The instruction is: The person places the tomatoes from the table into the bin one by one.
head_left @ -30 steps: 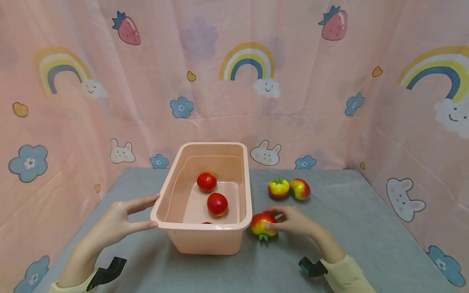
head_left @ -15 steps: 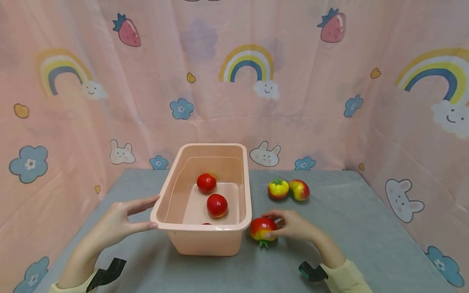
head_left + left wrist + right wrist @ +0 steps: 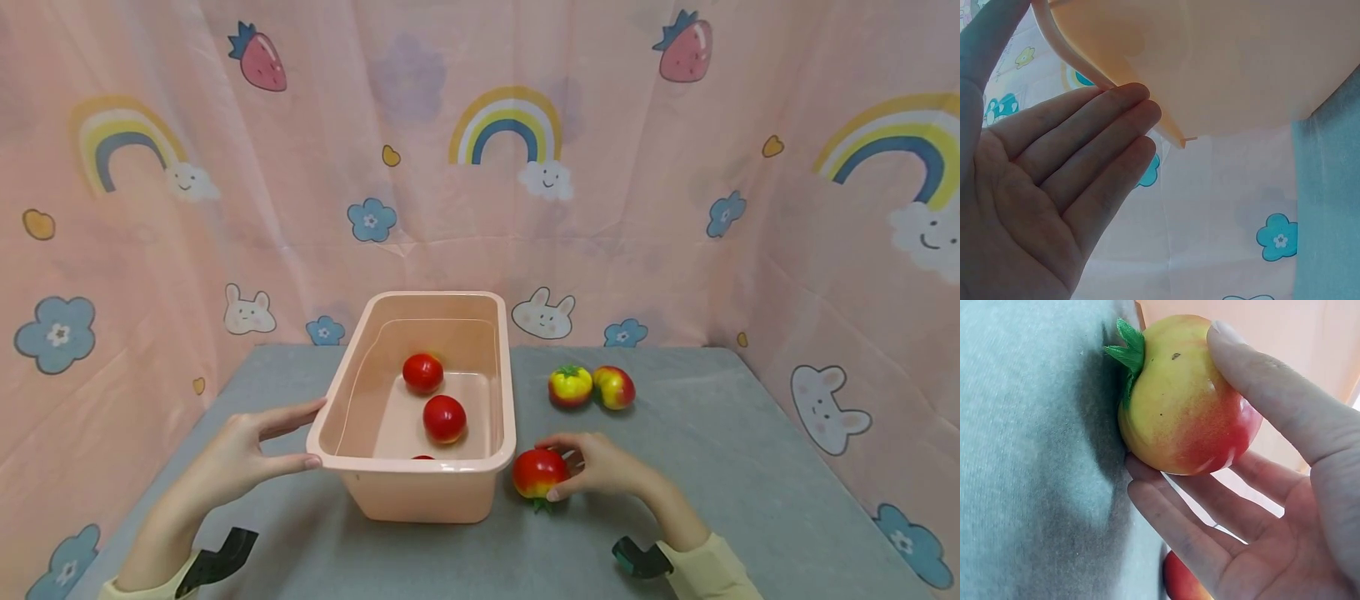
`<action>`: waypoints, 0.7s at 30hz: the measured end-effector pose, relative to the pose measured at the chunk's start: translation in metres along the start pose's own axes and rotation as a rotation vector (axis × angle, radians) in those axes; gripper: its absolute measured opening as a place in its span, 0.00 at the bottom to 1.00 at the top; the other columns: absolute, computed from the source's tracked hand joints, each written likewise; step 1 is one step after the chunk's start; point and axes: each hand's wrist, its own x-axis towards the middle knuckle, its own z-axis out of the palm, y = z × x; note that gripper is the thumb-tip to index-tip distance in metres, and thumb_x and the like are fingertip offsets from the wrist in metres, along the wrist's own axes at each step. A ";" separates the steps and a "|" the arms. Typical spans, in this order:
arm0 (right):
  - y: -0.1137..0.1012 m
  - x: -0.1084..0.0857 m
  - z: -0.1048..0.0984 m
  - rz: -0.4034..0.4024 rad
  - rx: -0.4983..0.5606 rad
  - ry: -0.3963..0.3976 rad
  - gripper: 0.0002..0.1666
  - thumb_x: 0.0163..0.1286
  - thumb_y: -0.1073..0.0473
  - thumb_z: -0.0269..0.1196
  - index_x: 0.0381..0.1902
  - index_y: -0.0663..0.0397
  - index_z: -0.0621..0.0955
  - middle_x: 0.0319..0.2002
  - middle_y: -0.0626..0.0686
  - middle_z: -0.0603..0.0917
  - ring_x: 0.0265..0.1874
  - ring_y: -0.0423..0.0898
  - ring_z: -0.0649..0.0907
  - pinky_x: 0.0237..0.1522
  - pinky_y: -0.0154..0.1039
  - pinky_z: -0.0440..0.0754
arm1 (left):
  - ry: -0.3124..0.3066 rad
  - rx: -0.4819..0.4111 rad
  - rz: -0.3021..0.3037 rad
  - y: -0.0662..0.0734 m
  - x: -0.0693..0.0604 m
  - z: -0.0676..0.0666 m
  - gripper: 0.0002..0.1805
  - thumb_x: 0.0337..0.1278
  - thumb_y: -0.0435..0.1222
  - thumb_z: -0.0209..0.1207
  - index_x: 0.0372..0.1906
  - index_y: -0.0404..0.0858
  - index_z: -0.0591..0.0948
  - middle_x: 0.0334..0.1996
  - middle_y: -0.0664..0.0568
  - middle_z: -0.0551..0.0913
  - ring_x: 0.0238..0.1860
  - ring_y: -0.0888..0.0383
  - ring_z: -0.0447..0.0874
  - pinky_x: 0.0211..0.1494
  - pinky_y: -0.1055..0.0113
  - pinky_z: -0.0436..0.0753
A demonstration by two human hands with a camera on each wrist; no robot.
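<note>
A red-and-yellow toy tomato [image 3: 537, 472] with green leaves sits on the table just right of the peach plastic bin [image 3: 420, 493]. My right hand [image 3: 606, 467] grips it from the right; in the right wrist view the thumb lies on one side of the tomato [image 3: 1185, 406] and fingers on the other, its leaves close to the cloth. At the bin's left rim my left hand [image 3: 236, 458] touches with its fairly straight fingertips and thumb. Inside the bin lie two red tomatoes, one nearer [image 3: 445, 419] and one farther [image 3: 423, 373]. A sliver of another red thing shows behind the front rim.
Beyond my right hand, two more red-and-yellow fruits, a leafy one [image 3: 570, 387] and a smooth one [image 3: 614, 388], sit side by side. Grey cloth covers the table [image 3: 720, 467]. A pink patterned curtain [image 3: 637, 233] hangs behind and along the sides.
The gripped tomato has turned so its leaves tip down toward the table and more red faces up. My right thumb has shifted slightly nearer. The left hand and bin stay put.
</note>
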 end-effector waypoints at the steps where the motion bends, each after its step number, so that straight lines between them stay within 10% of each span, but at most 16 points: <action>1: 0.000 0.000 0.000 -0.002 0.001 -0.001 0.40 0.51 0.49 0.74 0.60 0.54 0.75 0.54 0.56 0.80 0.47 0.50 0.80 0.47 0.46 0.83 | 0.000 0.002 -0.003 0.000 0.000 0.000 0.34 0.42 0.47 0.72 0.60 0.48 0.77 0.55 0.59 0.81 0.53 0.71 0.78 0.53 0.78 0.76; 21: 0.001 -0.003 -0.001 -0.012 -0.001 0.006 0.39 0.51 0.49 0.74 0.60 0.54 0.75 0.53 0.57 0.80 0.47 0.51 0.80 0.47 0.44 0.83 | 0.000 0.001 0.008 0.001 0.000 0.000 0.33 0.43 0.46 0.71 0.60 0.47 0.78 0.55 0.56 0.81 0.53 0.67 0.80 0.52 0.75 0.77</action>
